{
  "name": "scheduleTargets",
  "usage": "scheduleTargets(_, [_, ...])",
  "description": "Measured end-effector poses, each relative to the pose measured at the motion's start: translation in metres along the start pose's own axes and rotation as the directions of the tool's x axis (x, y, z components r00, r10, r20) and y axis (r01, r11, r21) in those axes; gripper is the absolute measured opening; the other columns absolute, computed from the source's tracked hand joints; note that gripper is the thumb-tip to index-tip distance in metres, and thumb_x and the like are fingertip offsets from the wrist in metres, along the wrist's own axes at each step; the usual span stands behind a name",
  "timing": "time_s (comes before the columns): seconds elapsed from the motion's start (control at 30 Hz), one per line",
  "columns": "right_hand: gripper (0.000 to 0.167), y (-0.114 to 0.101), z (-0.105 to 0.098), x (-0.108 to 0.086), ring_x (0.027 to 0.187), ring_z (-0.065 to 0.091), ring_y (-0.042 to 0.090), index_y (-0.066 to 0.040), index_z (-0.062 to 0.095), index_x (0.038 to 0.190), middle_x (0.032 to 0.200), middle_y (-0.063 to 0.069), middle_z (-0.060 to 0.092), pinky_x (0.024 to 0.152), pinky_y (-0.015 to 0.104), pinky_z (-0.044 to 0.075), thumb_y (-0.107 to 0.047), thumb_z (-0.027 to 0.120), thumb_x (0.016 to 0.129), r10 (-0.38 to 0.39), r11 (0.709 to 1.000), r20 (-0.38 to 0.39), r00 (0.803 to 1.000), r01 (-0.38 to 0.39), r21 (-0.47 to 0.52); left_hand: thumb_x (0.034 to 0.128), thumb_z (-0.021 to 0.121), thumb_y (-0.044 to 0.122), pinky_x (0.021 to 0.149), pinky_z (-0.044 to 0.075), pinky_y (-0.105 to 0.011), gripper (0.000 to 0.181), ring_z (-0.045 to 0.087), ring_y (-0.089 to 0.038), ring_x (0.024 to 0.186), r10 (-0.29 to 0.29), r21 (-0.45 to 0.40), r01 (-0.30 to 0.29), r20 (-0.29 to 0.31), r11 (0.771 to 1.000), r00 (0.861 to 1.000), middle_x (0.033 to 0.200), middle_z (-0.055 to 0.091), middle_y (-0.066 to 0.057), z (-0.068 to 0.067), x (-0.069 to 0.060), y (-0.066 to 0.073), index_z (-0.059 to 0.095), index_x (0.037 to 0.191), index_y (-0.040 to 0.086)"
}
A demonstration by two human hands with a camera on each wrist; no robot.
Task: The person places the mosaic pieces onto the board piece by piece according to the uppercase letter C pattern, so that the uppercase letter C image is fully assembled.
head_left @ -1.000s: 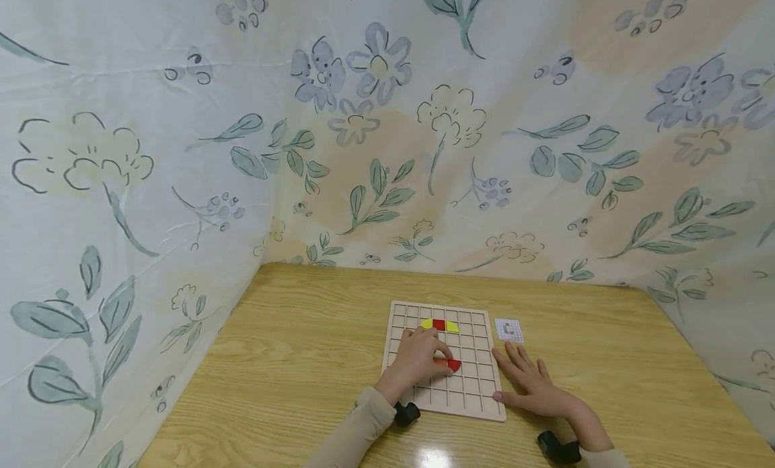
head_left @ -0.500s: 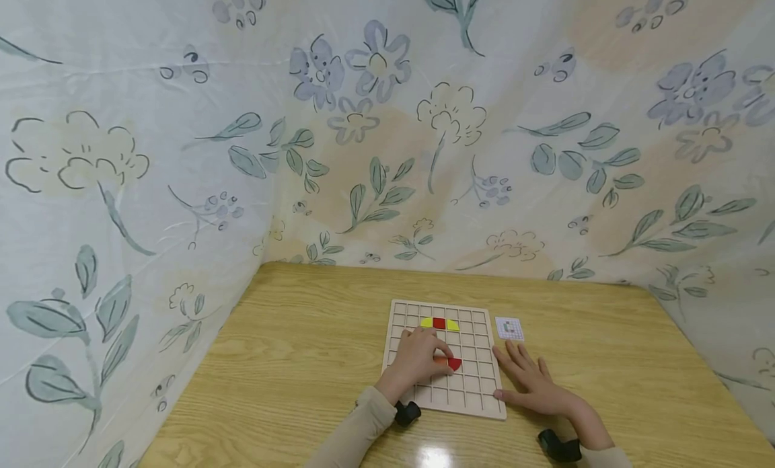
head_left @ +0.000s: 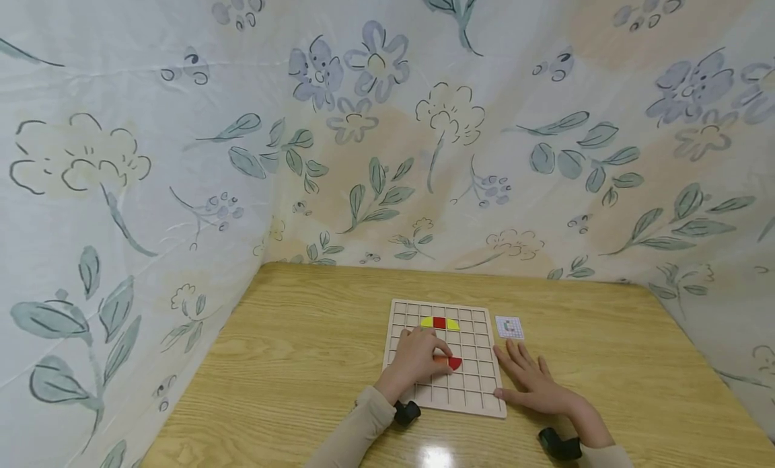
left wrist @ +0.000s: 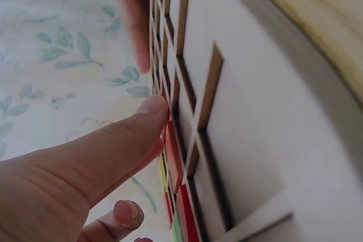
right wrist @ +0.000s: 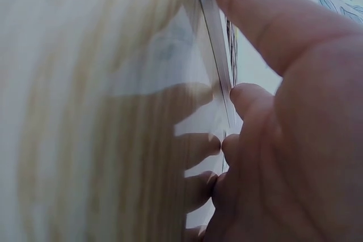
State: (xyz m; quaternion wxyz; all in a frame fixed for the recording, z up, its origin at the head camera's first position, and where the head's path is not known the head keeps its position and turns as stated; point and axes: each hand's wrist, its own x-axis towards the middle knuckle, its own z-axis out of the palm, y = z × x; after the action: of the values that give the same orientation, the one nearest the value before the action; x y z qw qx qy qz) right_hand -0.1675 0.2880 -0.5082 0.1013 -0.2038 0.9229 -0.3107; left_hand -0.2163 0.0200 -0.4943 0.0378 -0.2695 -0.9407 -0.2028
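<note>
In the head view a pale wooden grid board (head_left: 469, 391) lies on the table. My left hand (head_left: 418, 354) reaches over it, thumb and index finger pinching a red quarter-round tile (head_left: 456, 364) that sits in the grid. In the left wrist view the thumb tip meets this tile, beside an orange tile (left wrist: 173, 154); a further red tile (left wrist: 186, 213) and a green tile (left wrist: 177, 228) show lower. The left hand hides part of the board. My right hand (head_left: 535, 384) rests at the board's right edge, fingers spread, its thumb touching the edge.
A red square tile (head_left: 439, 323) sits between two yellow quarter-round tiles (head_left: 453, 325) farther up the board. A small printed card (head_left: 509, 327) lies right of the board. Floral cloth (head_left: 375, 185) hangs behind the wooden table (head_left: 290, 360).
</note>
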Motion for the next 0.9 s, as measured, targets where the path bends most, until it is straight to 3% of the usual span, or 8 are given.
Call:
scheduleTargets(0.17, [0.079, 0.001, -0.001, 0.000, 0.134, -0.005, 0.054, -0.004, 0.022, 0.147, 0.150, 0.030, 0.003, 0.094, 0.071, -0.011, -0.037, 0.061, 0.086, 0.001, 1.000, 0.000, 1.000, -0.001, 0.019, 0.0705, 0.077, 0.044, 0.078, 0.037, -0.042, 0.021, 0.053, -0.013, 0.086, 0.013, -0.008, -0.013, -0.006, 1.000, 1.000, 0.091, 0.061, 0.010, -0.003, 0.000, -0.002, 0.074, 0.088, 0.033])
scheduleTargets(0.4, [0.079, -0.002, -0.001, 0.000, 0.134, -0.005, 0.054, -0.003, 0.023, 0.146, 0.150, 0.031, 0.003, 0.094, 0.071, -0.014, -0.038, 0.061, 0.086, 0.011, 0.999, -0.005, 1.000, -0.011, 0.031, 0.0733, 0.071, 0.051, 0.073, 0.035, -0.036, 0.027, 0.041, -0.008, 0.071, 0.012, 0.001, -0.012, -0.043, 1.000, 0.999, 0.086, 0.057, 0.009, -0.009, -0.003, -0.014, 0.074, 0.091, 0.032])
scheduleTargets(0.6, [0.073, -0.004, -0.004, 0.003, 0.133, 0.001, 0.056, -0.004, 0.029, 0.145, 0.149, 0.031, 0.008, 0.092, 0.074, -0.006, -0.035, 0.061, 0.087, -0.037, 0.999, -0.101, 0.994, 0.035, -0.025, 0.0720, 0.071, 0.054, 0.076, 0.035, -0.038, 0.032, 0.044, -0.010, 0.076, 0.018, 0.057, -0.012, -0.092, 0.998, 0.996, 0.089, 0.057, 0.008, -0.015, -0.006, -0.031, 0.073, 0.096, 0.032])
scheduleTargets(0.77, [0.071, -0.002, -0.005, 0.004, 0.132, 0.008, 0.055, -0.004, 0.030, 0.144, 0.149, 0.029, 0.014, 0.092, 0.075, 0.001, -0.034, 0.061, 0.088, -0.038, 0.997, -0.180, 0.983, 0.024, -0.076, 0.0745, 0.072, 0.047, 0.078, 0.034, -0.040, 0.033, 0.045, -0.012, 0.080, 0.020, 0.014, -0.018, -0.140, 1.000, 0.990, 0.089, 0.057, 0.006, -0.023, -0.011, -0.048, 0.072, 0.101, 0.028])
scheduleTargets(0.9, [0.069, 0.002, -0.005, 0.008, 0.132, 0.014, 0.055, -0.005, 0.031, 0.144, 0.148, 0.028, 0.018, 0.093, 0.075, 0.004, -0.036, 0.060, 0.089, -0.027, 0.993, -0.230, 0.973, -0.001, -0.120, 0.0775, 0.068, 0.049, 0.079, 0.034, -0.041, 0.036, 0.049, -0.015, 0.086, 0.020, 0.061, -0.009, -0.185, 0.998, 0.982, 0.097, 0.058, 0.006, -0.028, -0.012, -0.061, 0.071, 0.106, 0.027])
